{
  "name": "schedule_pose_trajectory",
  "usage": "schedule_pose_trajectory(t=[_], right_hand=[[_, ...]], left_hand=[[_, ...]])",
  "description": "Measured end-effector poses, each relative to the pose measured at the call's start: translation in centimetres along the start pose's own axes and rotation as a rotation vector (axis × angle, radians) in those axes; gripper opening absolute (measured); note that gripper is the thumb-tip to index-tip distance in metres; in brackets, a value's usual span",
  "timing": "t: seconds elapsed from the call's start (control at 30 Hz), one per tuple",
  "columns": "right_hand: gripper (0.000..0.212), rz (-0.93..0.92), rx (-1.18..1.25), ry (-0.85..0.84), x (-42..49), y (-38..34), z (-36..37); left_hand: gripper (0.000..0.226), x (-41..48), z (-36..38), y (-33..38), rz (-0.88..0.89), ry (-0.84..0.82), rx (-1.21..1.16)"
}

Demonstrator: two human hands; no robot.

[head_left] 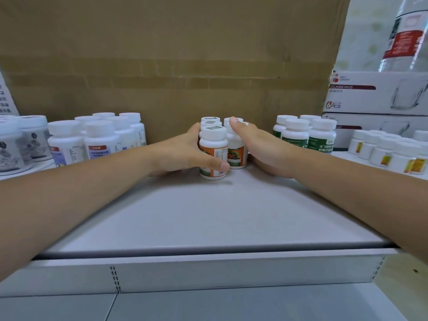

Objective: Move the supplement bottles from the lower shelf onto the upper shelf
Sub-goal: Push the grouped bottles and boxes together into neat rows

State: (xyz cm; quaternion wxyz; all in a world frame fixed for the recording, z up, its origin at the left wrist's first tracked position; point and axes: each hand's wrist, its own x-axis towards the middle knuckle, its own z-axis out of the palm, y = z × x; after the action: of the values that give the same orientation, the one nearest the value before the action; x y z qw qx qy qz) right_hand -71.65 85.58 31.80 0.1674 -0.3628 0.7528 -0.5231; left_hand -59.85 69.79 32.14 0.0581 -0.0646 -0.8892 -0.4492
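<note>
Several white supplement bottles with orange and green labels [213,147] stand in a tight cluster at the back middle of the white upper shelf [208,216]. My left hand [185,154] wraps the left side of the front bottle, thumb across its label. My right hand [261,149] presses flat against the right side of the cluster, thumb over a cap at the back. Both forearms reach in over the shelf's front edge. The rear bottles are partly hidden by my hands.
White bottles with purple labels [97,140] and grey-labelled jars [20,140] stand at the left. Green-labelled bottles [305,135] and small yellow-labelled bottles [389,151] stand at the right, beside stacked glass mug boxes [375,93]. A cardboard sheet [173,66] backs the shelf.
</note>
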Motion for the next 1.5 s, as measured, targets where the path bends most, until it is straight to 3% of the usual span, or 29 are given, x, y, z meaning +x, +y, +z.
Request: schedule_pose_trajectory(t=[0.43,0.53,0.73,1.3,1.33,1.43,1.5], right_hand=[[0.114,0.000,-0.304,0.042,-1.0,-0.5,-0.4],[0.097,-0.045,-0.347,0.022,-1.2,-0.2,-0.5],[0.080,-0.058,-0.371,0.029,-1.5,-0.3,-0.5],[0.076,0.017,-0.302,0.074,-2.6,-1.6,0.1],[0.078,0.017,-0.291,0.110,-2.9,-2.1,0.1],[0.075,-0.101,-0.280,0.267,-3.8,-3.9,-0.4],[0.071,-0.211,-0.295,0.325,-4.3,-5.4,-0.5]], left_hand=[[0.108,0.2,-0.2,-0.3,-0.010,0.015,0.013],[0.108,0.3,-0.2,-0.5,-0.012,0.015,0.036],[0.107,0.3,-0.2,-0.5,-0.023,0.026,0.048],[0.116,-0.4,-0.2,0.3,-0.116,0.068,0.099],[0.120,-0.6,-0.4,0.6,-0.127,0.081,0.103],[0.162,-1.3,-1.4,2.8,-0.171,0.169,0.245],[0.169,-2.3,-2.3,4.8,-0.155,0.219,0.345]])
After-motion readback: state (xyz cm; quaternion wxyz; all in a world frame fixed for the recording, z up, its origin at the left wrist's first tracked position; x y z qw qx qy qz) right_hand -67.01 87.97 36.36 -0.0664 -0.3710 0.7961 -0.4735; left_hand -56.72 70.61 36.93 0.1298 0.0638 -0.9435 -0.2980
